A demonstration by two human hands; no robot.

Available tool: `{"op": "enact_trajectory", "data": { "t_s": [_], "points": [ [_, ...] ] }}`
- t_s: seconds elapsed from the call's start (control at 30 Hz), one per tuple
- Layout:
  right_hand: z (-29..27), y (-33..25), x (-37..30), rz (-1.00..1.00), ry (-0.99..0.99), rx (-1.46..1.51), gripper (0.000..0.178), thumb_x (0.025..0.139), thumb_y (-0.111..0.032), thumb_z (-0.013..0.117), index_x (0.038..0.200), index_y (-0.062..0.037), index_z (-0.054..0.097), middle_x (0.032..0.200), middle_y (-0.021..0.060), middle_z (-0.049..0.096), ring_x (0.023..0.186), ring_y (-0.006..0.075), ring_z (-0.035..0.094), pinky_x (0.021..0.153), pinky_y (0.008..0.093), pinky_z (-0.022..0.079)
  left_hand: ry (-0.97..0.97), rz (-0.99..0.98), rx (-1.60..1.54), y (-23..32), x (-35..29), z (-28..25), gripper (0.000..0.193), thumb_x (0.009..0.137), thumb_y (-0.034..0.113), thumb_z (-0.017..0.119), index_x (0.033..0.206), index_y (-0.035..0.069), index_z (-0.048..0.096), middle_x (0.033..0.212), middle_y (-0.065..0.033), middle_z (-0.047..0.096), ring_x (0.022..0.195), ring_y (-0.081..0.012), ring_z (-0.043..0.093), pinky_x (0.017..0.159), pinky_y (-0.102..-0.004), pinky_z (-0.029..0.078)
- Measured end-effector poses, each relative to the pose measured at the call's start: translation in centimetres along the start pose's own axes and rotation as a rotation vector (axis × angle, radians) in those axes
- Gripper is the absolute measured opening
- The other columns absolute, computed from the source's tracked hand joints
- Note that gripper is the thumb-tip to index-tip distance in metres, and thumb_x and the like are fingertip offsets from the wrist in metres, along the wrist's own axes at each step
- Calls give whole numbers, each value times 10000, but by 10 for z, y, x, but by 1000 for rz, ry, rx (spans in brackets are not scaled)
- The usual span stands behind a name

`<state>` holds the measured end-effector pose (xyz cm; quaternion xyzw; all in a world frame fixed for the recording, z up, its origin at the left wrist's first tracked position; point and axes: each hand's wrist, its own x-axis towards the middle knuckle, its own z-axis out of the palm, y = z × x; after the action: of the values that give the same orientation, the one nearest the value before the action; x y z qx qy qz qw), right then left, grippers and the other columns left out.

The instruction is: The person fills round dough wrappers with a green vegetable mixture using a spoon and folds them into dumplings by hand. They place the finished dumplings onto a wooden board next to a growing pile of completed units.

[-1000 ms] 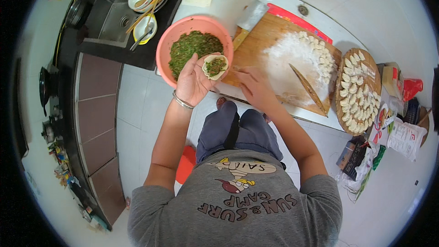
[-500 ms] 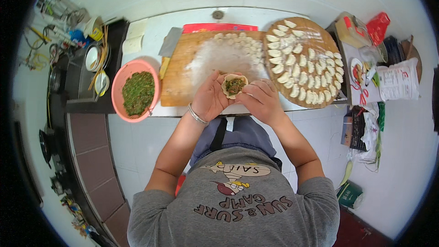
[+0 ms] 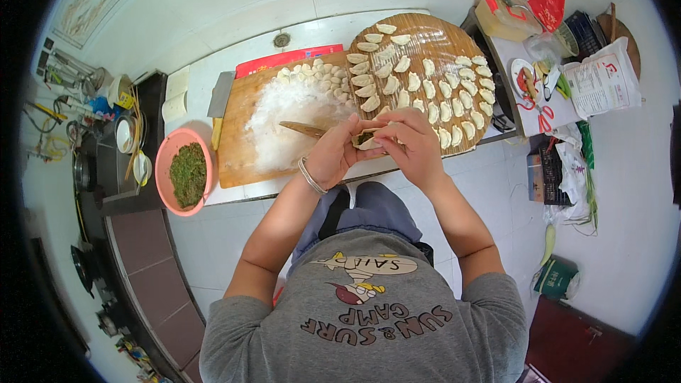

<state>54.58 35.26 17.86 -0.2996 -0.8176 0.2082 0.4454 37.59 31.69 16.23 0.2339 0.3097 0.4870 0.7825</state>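
Observation:
A half-folded dumpling, dark green filling showing in its opening, is held between both hands above the front edge of the worktop. My left hand, with a silver bracelet at the wrist, cradles it from the left with curled fingers. From the right, the closed fingers of my right hand pinch the edge of its wrapper. A wooden stick juts out leftward beside my left hand; whether the hand grips it or it lies on the floured wooden board I cannot tell.
Small dough pieces cluster at the board's back. Many finished dumplings lie on a round wooden board to the right. At left are a pink bowl of green filling and a cleaver. Red scissors lie far right.
The wrapper, spread wide around its filling before, is now partly folded over. My right fingers have come up to its edge. The stick has come into sight, and the worktop has shifted leftward in view.

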Motion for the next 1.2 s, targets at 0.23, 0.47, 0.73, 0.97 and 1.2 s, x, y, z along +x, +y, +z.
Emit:
{"op": "enact_trajectory", "data": {
  "t_s": [0.23, 0.47, 0.73, 0.97, 1.2],
  "points": [
    [-6, 2, 4, 24, -66, -14, 124, 695, -28, 681, 783, -53, 598, 843, 69, 605, 832, 274, 569, 731, 365, 461, -38, -51, 120, 9, 9, -1, 544, 998, 396, 294, 1200, -50, 529, 1214, -138, 554, 1108, -207, 542, 978, -413, 439],
    [-2, -5, 15, 81, -74, -61, 150, 700, -32, 687, 808, -55, 585, 782, 79, 600, 760, 286, 560, 678, 378, 445, -80, -85, 164, 23, 8, -4, 525, 999, 387, 288, 1226, -27, 518, 1233, -123, 549, 1121, -209, 535, 983, -416, 434],
    [3, -7, 21, 32, -37, -138, 129, 737, -47, 682, 854, -56, 629, 763, 83, 622, 710, 284, 575, 653, 357, 450, -76, 15, 55, 19, 9, -13, 467, 994, 334, 334, 1195, -52, 505, 1186, -126, 535, 1077, -202, 552, 950, -363, 478],
    [-19, -14, 14, 261, 138, 3, 183, 765, -25, 680, 945, -31, 654, 891, 78, 671, 793, 183, 621, 729, 285, 486, -64, 43, -92, 26, 3, -7, 496, 997, 355, 305, 1186, -63, 494, 1196, -149, 525, 1111, -235, 540, 991, -374, 445],
    [5, 4, -24, 559, 185, 480, 187, 740, 17, 719, 902, -5, 628, 879, 35, 659, 788, 81, 600, 722, 230, 479, -99, 27, -110, 25, 4, -9, 511, 998, 364, 291, 1195, -65, 489, 1213, -149, 516, 1120, -237, 532, 983, -368, 450]
  ]
}}
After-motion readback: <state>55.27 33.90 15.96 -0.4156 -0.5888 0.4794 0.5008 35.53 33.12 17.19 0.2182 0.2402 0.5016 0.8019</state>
